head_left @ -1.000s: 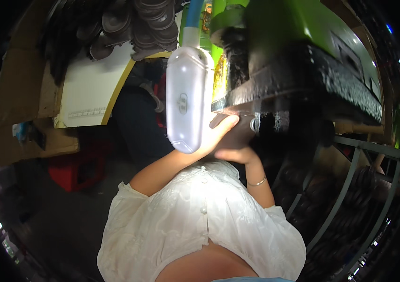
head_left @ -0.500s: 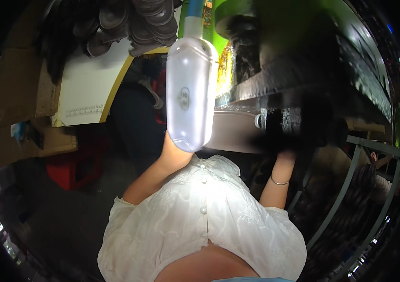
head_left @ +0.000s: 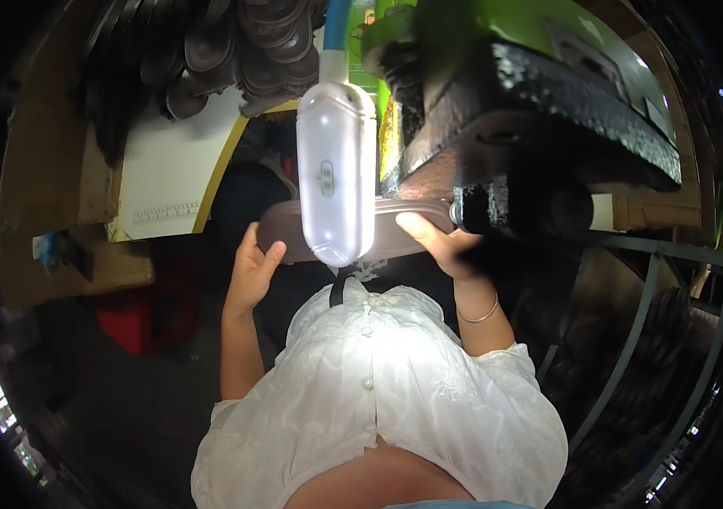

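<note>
A brown-grey shoe sole (head_left: 285, 229) is held crosswise in front of my body, its middle hidden behind a glowing white lamp (head_left: 336, 178). My left hand (head_left: 253, 270) is closed on the sole's left end, thumb on the near side and fingers behind. At the other end my right hand (head_left: 445, 248) grips it, thumb lying along the top face and the fingers mostly hidden. The sole's right end is close under the green and black machine (head_left: 548, 110), beside a dark roller-like part (head_left: 497, 205); whether they touch I cannot tell.
Many dark soles (head_left: 272, 42) are piled at the back left, above a white board (head_left: 175, 161) with a yellow edge. Cardboard (head_left: 43, 170) stands at far left, with a red stool (head_left: 141, 318) below. A grey metal rack (head_left: 646, 310) is on the right.
My left hand has come out from behind the lamp and now holds the sole's left end. The sole has shifted left, and my right hand has emerged from beneath the machine.
</note>
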{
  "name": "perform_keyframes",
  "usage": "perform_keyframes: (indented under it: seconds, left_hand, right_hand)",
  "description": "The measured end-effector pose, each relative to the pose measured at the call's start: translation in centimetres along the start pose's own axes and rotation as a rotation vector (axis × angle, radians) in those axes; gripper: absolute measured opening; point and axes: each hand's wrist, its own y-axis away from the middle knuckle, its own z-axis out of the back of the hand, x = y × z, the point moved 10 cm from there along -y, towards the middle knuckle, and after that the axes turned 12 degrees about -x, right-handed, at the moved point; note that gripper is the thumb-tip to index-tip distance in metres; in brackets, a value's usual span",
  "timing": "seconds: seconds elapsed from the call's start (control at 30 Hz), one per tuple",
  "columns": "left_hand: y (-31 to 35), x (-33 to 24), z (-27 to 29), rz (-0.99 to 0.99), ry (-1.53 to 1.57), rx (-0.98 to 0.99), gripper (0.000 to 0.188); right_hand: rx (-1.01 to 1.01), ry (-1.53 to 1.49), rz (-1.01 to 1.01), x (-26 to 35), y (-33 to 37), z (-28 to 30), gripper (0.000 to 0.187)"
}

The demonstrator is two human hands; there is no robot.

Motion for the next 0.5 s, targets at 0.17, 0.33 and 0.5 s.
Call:
perform_keyframes:
  seconds: [0.17, 0.33, 0.5]
  left_hand:
    - [0.2, 5.6, -2.4, 0.2, -0.427, 0.172, 0.035]
    - [3.9, 6.6, -14.4, -0.059, -0.249, 0.613, 0.036]
    - [3.4, 4.4, -16.9, -0.089, -0.555, 0.644, 0.04]
  right_hand:
    - [0.135, -0.017, -0.099, -1.1, -0.3, -1.7, 0.034]
    - [0.245, -0.01, -0.389, -2.7, 0.3, -2.8, 0.038]
    - [0.032, 0.354, 0.082, 0.9, -3.2, 4.5, 0.03]
